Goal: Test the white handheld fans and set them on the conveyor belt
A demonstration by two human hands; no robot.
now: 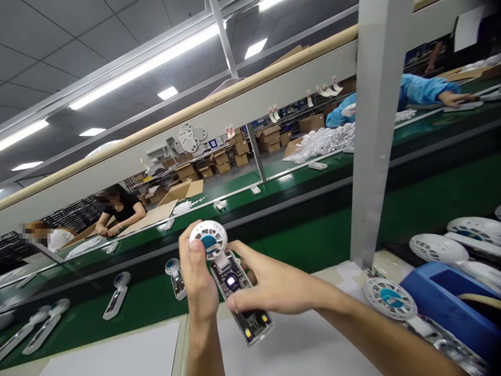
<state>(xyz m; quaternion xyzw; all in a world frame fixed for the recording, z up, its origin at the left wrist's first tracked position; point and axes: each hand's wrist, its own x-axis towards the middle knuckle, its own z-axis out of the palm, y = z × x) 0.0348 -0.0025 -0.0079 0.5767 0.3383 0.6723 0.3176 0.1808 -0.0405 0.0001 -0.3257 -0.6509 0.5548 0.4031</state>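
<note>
**Holding a half-built handheld fan above the worktop**

Holding the open fan unit (pixel 230 279) up in front of me, I have both hands on it. My left hand (pixel 201 284) is clenched around the neck just under the round white fan head (pixel 208 239), thumb pressed against the rim. My right hand (pixel 274 284) grips the exposed handle from the side, fingers (pixel 238 298) lying across the circuit board (a small light glows there). The unit is tilted, head up and away from me, lower end toward the pale worktop (pixel 293 347).

Beyond it runs the green conveyor belt (pixel 313 235), with several similar fan units (pixel 116 295) lying on it. To my right sit loose white fan grilles (pixel 432 246) and a blue bin (pixel 450 308). Other people (pixel 119 209) work across the line.
</note>
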